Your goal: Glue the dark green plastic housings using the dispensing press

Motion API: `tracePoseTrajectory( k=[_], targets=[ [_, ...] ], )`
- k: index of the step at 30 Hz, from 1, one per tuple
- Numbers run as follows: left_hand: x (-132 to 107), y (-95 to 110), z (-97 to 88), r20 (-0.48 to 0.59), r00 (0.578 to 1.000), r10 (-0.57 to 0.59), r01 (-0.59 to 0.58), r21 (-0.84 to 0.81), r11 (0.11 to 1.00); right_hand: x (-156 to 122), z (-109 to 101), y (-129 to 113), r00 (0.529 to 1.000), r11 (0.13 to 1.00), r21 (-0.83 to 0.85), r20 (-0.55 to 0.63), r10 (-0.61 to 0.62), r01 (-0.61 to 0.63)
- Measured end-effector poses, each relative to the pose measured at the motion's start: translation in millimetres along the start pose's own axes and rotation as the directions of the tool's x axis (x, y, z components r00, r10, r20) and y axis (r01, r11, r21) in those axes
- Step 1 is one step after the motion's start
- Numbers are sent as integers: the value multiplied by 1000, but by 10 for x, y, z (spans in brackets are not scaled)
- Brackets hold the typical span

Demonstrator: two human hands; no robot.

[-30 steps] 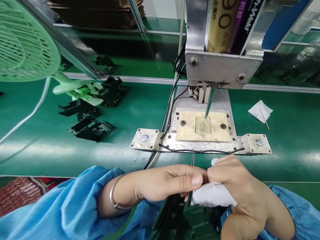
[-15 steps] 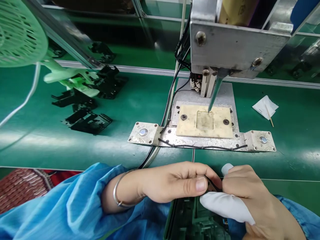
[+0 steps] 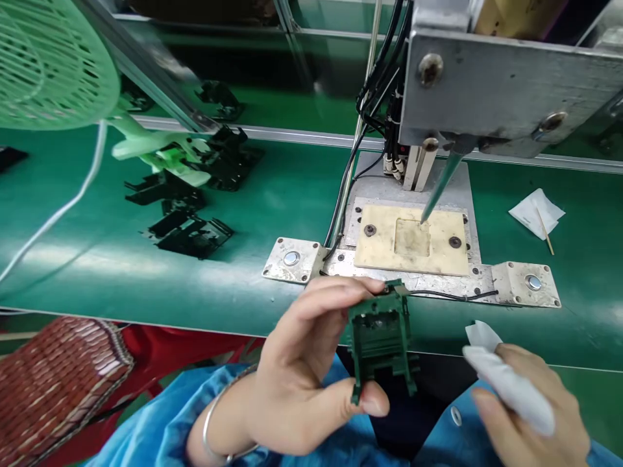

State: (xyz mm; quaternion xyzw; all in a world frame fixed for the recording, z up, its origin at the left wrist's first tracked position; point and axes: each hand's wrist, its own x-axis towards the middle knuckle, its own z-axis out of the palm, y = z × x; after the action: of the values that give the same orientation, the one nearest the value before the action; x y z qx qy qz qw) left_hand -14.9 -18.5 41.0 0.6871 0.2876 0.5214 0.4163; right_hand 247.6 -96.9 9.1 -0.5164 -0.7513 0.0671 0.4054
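My left hand (image 3: 302,376) grips a dark green plastic frame (image 3: 382,331) by its left side, fingers at the top and thumb at the lower end. The frame is held up in front of the press fixture, its open, slotted side toward me. To its right and apart from it, my right hand (image 3: 540,408) is open, with white finger covers on two fingers and the thumb apart from them. Behind the frame lies a cream fixture plate (image 3: 365,253) with a shallow square recess. A metal rod (image 3: 442,185) hangs from the machine head over that recess.
Silver push buttons (image 3: 291,258) (image 3: 533,282) flank the fixture. Several black plastic parts (image 3: 195,237) lie at left beside a green fan (image 3: 53,65). A white pad (image 3: 535,211) with a thin stick rests at right. Black cables (image 3: 348,175) run left of the fixture.
My hands have separated. The left has turned and lifted, showing the green frame upright; the right has moved right and opened. The dark green piece seen low between the hands is no longer there.
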Motion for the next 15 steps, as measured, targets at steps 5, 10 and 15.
tracePoseTrajectory(
  k=[5, 10, 15],
  targets=[
    [-61, 11, 193, 50, 998, 46, -42, -69, 997, 232, 222, -514, 996, 994, 106, 86, 11, -20],
    [-111, 61, 282, 1, 995, -96, 95, -126, 987, 184, 420, -598, 1000, 992, 125, -21, 1, 2],
    [-113, 49, 259, 32, 999, -37, 40, -90, 995, 394, 421, -497, 984, 983, 57, 30, -175, 174]
  ],
)
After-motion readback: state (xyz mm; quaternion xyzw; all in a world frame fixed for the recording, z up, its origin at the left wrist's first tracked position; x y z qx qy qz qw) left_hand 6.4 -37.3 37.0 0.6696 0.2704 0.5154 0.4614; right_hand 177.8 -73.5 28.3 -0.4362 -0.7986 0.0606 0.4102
